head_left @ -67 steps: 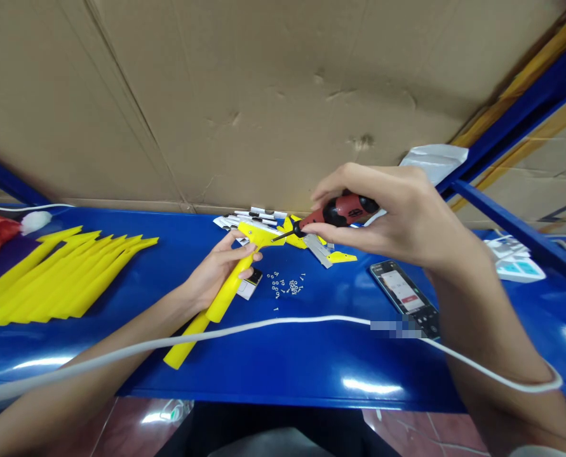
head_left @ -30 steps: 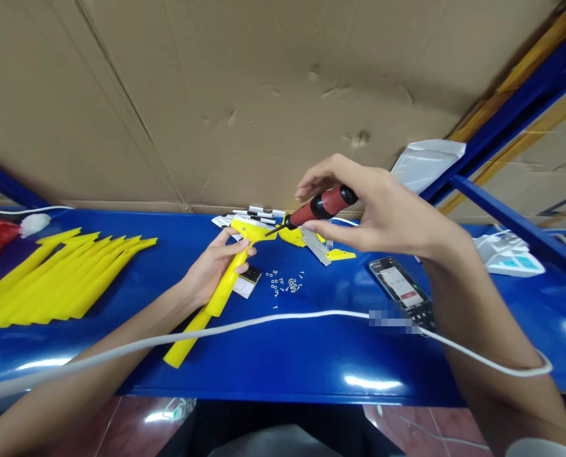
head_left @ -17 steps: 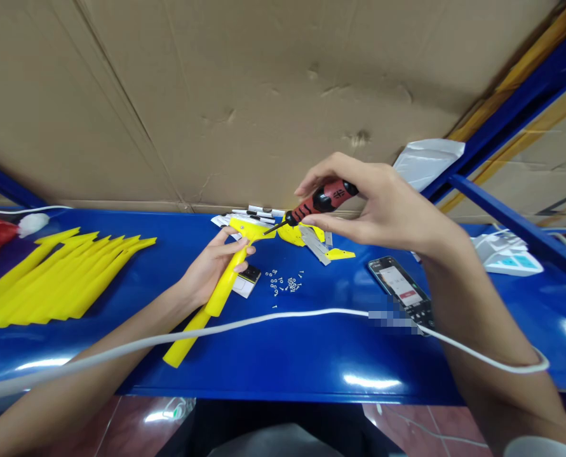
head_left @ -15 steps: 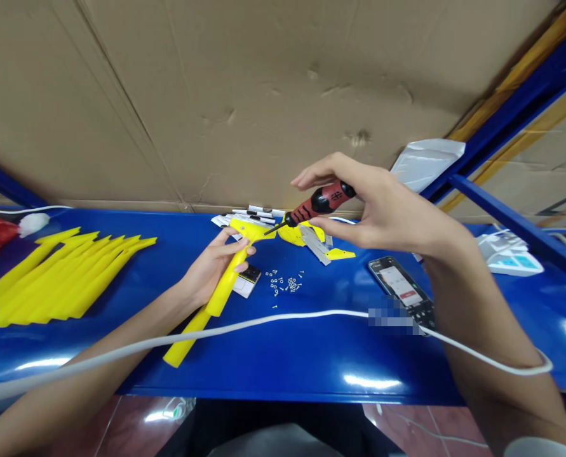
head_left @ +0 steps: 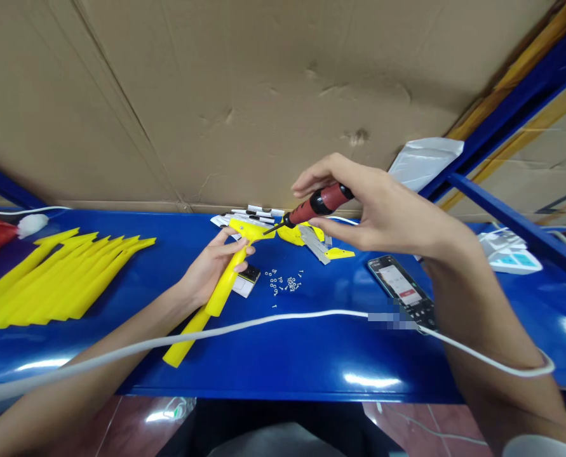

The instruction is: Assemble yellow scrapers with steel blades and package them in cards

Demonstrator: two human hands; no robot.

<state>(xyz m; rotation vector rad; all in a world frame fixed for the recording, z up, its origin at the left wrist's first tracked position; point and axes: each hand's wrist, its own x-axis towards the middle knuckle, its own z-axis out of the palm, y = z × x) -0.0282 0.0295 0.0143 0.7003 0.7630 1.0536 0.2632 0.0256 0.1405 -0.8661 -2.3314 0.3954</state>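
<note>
My left hand (head_left: 216, 263) is closed round a yellow plastic handle (head_left: 226, 279) with a wide head, held at a slant above the table. A screwdriver (head_left: 324, 200) with a red and black grip is in my right hand (head_left: 382, 209); its butt rests in the palm, with the thumb below and fingers above. The shaft points left and down, and its tip meets the yellow head near the right end. Another yellow handle (head_left: 186, 346) lies beneath the held one, partly covered. Small screws and nuts (head_left: 285, 281) are scattered on the table to the right of my left hand.
Several yellow handles (head_left: 73, 273) lie in a row on the blue table (head_left: 302, 362). Behind the screws are grey and yellow parts (head_left: 316, 244). A phone (head_left: 401, 285) lies at right, and a white cable (head_left: 283, 315) crosses in front. Cardboard (head_left: 263, 108) walls the back.
The screwdriver's grip has turned about its own axis: its markings no longer face me. Both hands and the yellow handle stay nearly where they were.
</note>
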